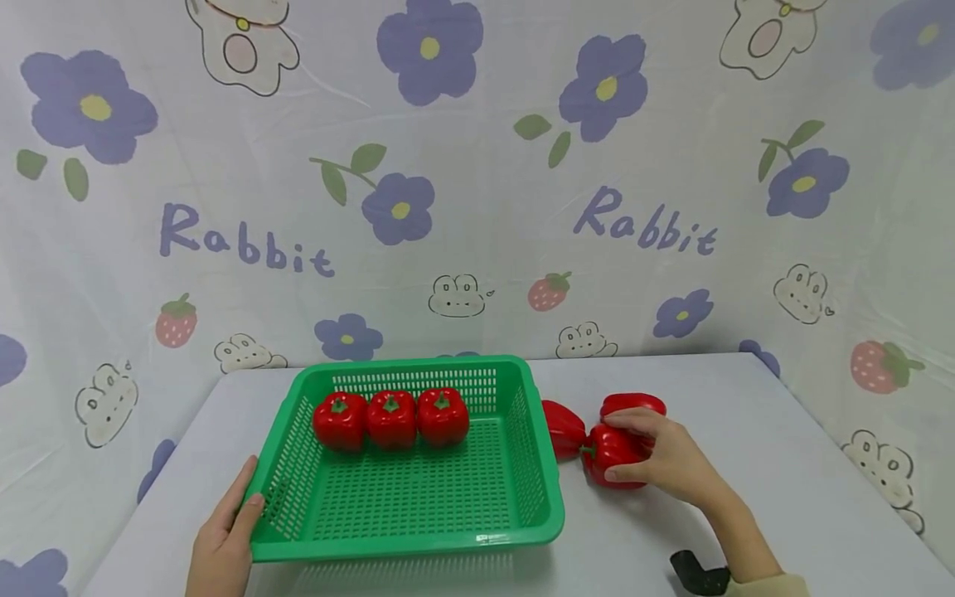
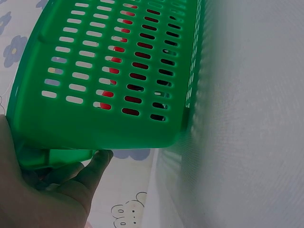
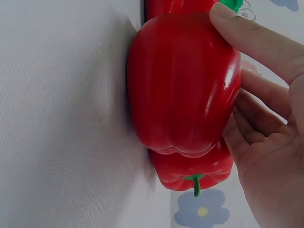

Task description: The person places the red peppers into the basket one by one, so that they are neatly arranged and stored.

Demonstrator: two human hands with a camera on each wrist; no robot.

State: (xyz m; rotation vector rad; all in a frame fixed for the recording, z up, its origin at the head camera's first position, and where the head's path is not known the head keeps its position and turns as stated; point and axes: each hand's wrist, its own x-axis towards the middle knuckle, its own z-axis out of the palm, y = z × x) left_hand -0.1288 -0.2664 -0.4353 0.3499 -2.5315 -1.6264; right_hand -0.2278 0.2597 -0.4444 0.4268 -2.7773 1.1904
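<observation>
A green plastic basket (image 1: 406,544) stands on the table, with three red bell peppers in a row at its back: left (image 1: 340,423), middle (image 1: 391,421) and right (image 1: 443,419). My left hand (image 1: 224,535) holds the basket's left rim, thumb on top; the left wrist view shows the slotted wall (image 2: 90,123) close up. Right of the basket, my right hand (image 1: 675,456) grips a red bell pepper (image 1: 606,458) lying on its side, stem toward the basket. Two more peppers lie against or near it, one by the basket wall (image 1: 563,429) and one behind (image 1: 632,404).
The white table (image 1: 776,464) runs back to a hanging cloth (image 1: 492,182) printed with flowers, rabbits and strawberries. A black device (image 1: 699,574) sits at my right wrist, beside a pale sleeve (image 1: 768,587).
</observation>
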